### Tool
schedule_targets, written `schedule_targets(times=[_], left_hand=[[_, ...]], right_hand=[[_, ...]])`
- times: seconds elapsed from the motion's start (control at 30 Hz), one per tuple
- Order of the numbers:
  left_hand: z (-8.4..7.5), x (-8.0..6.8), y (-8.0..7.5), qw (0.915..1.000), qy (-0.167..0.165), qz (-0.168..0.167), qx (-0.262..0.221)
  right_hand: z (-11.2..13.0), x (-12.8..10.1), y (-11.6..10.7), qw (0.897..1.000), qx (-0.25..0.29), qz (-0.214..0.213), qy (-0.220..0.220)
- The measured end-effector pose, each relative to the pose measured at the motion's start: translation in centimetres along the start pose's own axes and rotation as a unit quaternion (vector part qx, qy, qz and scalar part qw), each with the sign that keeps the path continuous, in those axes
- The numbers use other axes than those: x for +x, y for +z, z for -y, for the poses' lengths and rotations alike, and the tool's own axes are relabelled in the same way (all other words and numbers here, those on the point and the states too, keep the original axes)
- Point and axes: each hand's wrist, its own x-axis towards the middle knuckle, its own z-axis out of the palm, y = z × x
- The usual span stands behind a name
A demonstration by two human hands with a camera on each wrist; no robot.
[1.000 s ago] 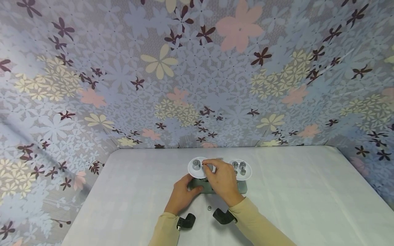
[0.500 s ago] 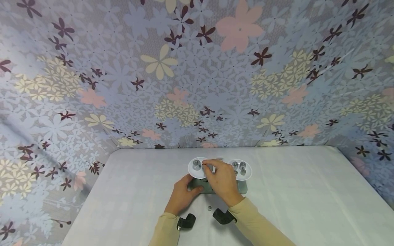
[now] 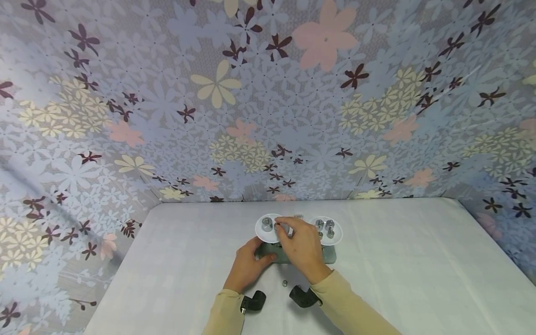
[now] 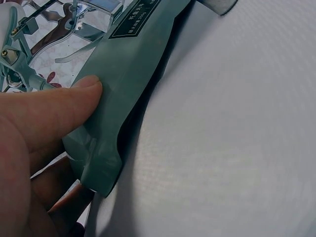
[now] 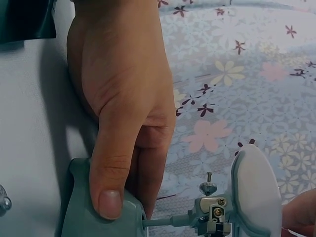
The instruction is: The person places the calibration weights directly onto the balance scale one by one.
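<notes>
A green balance scale (image 3: 268, 253) with two white pans stands on the table. In the head view my left hand (image 3: 247, 263) grips the left end of its base; the left wrist view shows the thumb (image 4: 84, 106) on the front face and the other fingers underneath. My right hand (image 3: 302, 244) reaches over the left pan (image 3: 262, 236) and pinches a metal weight (image 3: 286, 228) by the top. Whether that weight touches the pan cannot be told. Another weight (image 3: 266, 224) sits in the same pan. The right pan (image 3: 340, 234) bears several smaller weights (image 3: 330, 224).
A loose small weight (image 3: 284, 283) lies on the white table (image 3: 188, 260) in front of the scale. Black wrist cameras (image 3: 255, 301) are strapped to both forearms. Flowered cloth (image 3: 268, 116) hangs behind the table and at its sides.
</notes>
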Motion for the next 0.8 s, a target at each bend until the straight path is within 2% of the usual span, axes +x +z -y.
schedule_targets(times=[0.5, 0.8], left_hand=[[0.0, -0.1, 0.1, 1.0000, -0.004, -0.004, -0.001], [0.0, -0.2, 0.2, 0.9999, -0.005, -0.006, 0.007]], right_hand=[[0.2, -1.2, -1.1, 0.998, 0.027, -0.015, -0.058], [-0.1, -2.6, -1.7, 0.997, 0.036, -0.009, -0.072]])
